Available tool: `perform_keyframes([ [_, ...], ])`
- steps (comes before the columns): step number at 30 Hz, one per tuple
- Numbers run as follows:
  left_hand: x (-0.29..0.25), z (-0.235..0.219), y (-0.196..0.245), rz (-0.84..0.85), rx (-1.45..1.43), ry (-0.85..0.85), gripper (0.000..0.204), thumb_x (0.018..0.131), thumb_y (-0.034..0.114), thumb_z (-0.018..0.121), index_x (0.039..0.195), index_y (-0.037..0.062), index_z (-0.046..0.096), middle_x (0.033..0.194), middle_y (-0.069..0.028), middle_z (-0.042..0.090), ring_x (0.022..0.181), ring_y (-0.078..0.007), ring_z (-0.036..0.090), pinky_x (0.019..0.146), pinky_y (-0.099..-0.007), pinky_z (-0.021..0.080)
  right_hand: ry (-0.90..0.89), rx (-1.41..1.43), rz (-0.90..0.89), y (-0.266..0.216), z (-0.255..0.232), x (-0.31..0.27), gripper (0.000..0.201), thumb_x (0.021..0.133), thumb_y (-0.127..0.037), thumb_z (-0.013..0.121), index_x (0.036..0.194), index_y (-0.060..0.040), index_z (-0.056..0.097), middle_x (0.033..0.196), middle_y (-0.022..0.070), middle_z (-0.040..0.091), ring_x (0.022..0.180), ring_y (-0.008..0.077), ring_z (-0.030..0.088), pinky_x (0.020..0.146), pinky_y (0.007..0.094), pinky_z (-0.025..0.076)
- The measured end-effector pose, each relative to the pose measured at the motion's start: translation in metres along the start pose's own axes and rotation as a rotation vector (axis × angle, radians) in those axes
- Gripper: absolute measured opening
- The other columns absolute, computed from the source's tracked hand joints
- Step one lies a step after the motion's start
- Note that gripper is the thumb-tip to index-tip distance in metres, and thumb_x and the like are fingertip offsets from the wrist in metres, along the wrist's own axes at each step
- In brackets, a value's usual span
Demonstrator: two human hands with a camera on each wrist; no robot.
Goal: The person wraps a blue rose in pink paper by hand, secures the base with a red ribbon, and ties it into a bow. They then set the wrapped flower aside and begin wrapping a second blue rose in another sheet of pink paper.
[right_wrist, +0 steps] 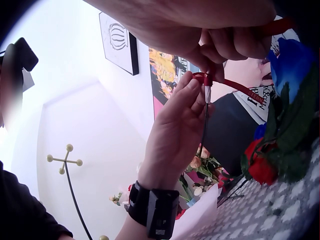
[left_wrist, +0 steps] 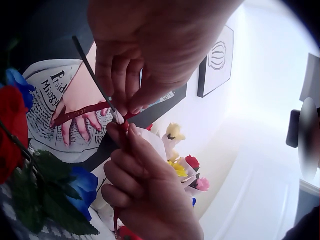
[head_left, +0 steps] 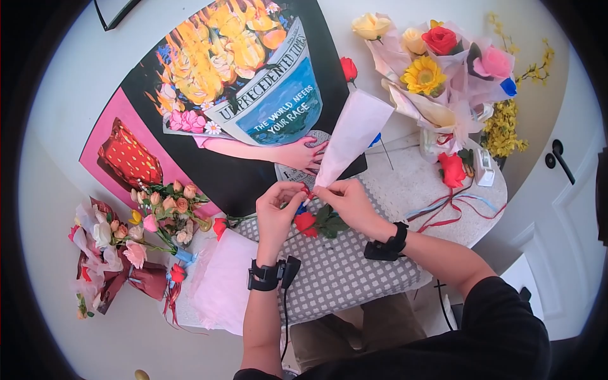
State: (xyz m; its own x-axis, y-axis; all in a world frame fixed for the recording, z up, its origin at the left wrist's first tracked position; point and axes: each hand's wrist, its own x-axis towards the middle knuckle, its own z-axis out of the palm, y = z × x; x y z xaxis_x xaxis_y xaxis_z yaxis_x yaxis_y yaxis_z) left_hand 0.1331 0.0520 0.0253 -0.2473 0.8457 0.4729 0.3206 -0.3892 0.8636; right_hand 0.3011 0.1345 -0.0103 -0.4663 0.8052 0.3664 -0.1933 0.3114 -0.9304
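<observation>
A pale paper cone (head_left: 356,130) tapers down to the two hands, its narrow end wound with red ribbon (right_wrist: 240,88). My left hand (head_left: 278,204) pinches the ribbon between thumb and fingertips, close beside the cone's end. Fingers of my right hand (head_left: 356,206) curl round that wrapped end, the thumb pressing on it. A thin dark stem (left_wrist: 91,66) sticks out past the ribbon in the left wrist view. Just below the hands are a red rose (head_left: 306,223) and green leaves (head_left: 330,221). The hands partly hide the ribbon's wrap.
A checked cloth (head_left: 329,272) covers part of the table. Pink paper (head_left: 225,278) lies at left, near bouquets (head_left: 168,212). At right are a vase of wrapped flowers (head_left: 430,76), a red rose (head_left: 451,170), loose ribbons (head_left: 453,206) and a white dispenser (head_left: 484,170). A poster (head_left: 253,126) stands behind.
</observation>
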Motion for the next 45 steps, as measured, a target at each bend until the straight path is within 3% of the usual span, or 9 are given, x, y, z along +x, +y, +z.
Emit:
perform_keyframes([
  [13,-0.001,0.003,0.001,0.095,0.047,-0.072,0.020,0.086,-0.008,0.068,0.105,-0.0029,0.071,0.104,-0.0071,0.069,0.086,-0.0100,0.066,0.077,-0.0233,0.051,-0.001,0.069,0.005,-0.004,-0.003,0.001,0.036,0.099,-0.023,0.068,0.086,0.0103,0.070,0.060,-0.0078,0.047,0.062,0.0006,0.038,0.051,0.0278,0.028],
  [15,-0.001,0.004,0.006,0.086,0.148,-0.120,0.025,0.085,-0.011,0.069,0.109,-0.0035,0.070,0.110,-0.0080,0.066,0.094,-0.0124,0.065,0.084,-0.0254,0.052,-0.011,0.056,0.019,-0.005,-0.005,0.001,0.037,0.099,-0.023,0.068,0.085,0.0104,0.069,0.060,-0.0077,0.047,0.062,0.0007,0.038,0.050,0.0279,0.028],
  [22,-0.001,0.005,0.004,0.106,0.146,-0.101,0.026,0.083,-0.010,0.070,0.108,-0.0025,0.069,0.110,-0.0071,0.066,0.095,-0.0122,0.064,0.080,-0.0247,0.050,-0.006,0.055,-0.002,0.000,-0.003,0.002,0.039,0.099,-0.024,0.068,0.084,0.0113,0.068,0.059,-0.0072,0.047,0.061,0.0010,0.038,0.050,0.0284,0.028],
  [24,-0.001,0.007,0.003,0.140,0.170,-0.058,0.024,0.082,-0.006,0.073,0.105,-0.0009,0.070,0.103,-0.0053,0.067,0.081,-0.0106,0.060,0.072,-0.0235,0.047,-0.006,0.044,0.002,-0.002,-0.003,0.001,0.040,0.099,-0.026,0.069,0.084,0.0113,0.068,0.058,-0.0067,0.047,0.061,0.0011,0.037,0.050,0.0288,0.028],
  [34,-0.002,0.014,0.004,0.198,0.282,-0.012,0.024,0.080,-0.005,0.073,0.104,-0.0003,0.070,0.099,-0.0050,0.066,0.075,-0.0121,0.053,0.069,-0.0248,0.045,-0.012,0.040,0.005,-0.003,0.000,-0.003,0.039,0.099,-0.025,0.070,0.078,0.0073,0.068,0.063,-0.0114,0.047,0.063,-0.0009,0.036,0.050,0.0251,0.026],
  [37,-0.003,0.015,0.003,0.222,0.281,0.009,0.025,0.080,-0.005,0.073,0.104,-0.0001,0.070,0.099,-0.0052,0.066,0.074,-0.0123,0.052,0.069,-0.0247,0.045,-0.005,0.023,-0.004,-0.004,0.000,-0.003,0.039,0.099,-0.025,0.070,0.078,0.0076,0.067,0.062,-0.0111,0.046,0.063,-0.0008,0.036,0.050,0.0254,0.026],
  [39,-0.004,0.015,0.005,0.167,0.253,-0.020,0.023,0.085,-0.008,0.069,0.107,-0.0025,0.070,0.105,-0.0062,0.067,0.090,-0.0114,0.063,0.079,-0.0242,0.048,0.002,0.024,-0.010,-0.002,0.000,-0.001,0.038,0.098,-0.025,0.068,0.086,0.0106,0.068,0.056,-0.0045,0.047,0.059,0.0019,0.037,0.049,0.0290,0.028],
  [42,-0.002,0.015,-0.001,0.137,0.045,0.030,0.020,0.085,-0.006,0.070,0.105,-0.0028,0.072,0.102,-0.0062,0.069,0.081,-0.0106,0.059,0.074,-0.0236,0.048,0.019,0.007,-0.027,-0.002,-0.001,0.000,0.037,0.097,-0.024,0.069,0.084,0.0104,0.068,0.054,-0.0026,0.047,0.058,0.0021,0.038,0.048,0.0300,0.028],
  [45,-0.002,0.012,-0.003,0.159,0.064,0.051,0.018,0.088,-0.008,0.068,0.104,-0.0039,0.072,0.101,-0.0070,0.070,0.085,-0.0104,0.062,0.076,-0.0235,0.048,0.007,-0.038,-0.032,0.003,-0.001,0.000,0.037,0.096,-0.023,0.070,0.081,0.0104,0.068,0.052,0.0001,0.047,0.056,0.0025,0.038,0.047,0.0309,0.029],
])
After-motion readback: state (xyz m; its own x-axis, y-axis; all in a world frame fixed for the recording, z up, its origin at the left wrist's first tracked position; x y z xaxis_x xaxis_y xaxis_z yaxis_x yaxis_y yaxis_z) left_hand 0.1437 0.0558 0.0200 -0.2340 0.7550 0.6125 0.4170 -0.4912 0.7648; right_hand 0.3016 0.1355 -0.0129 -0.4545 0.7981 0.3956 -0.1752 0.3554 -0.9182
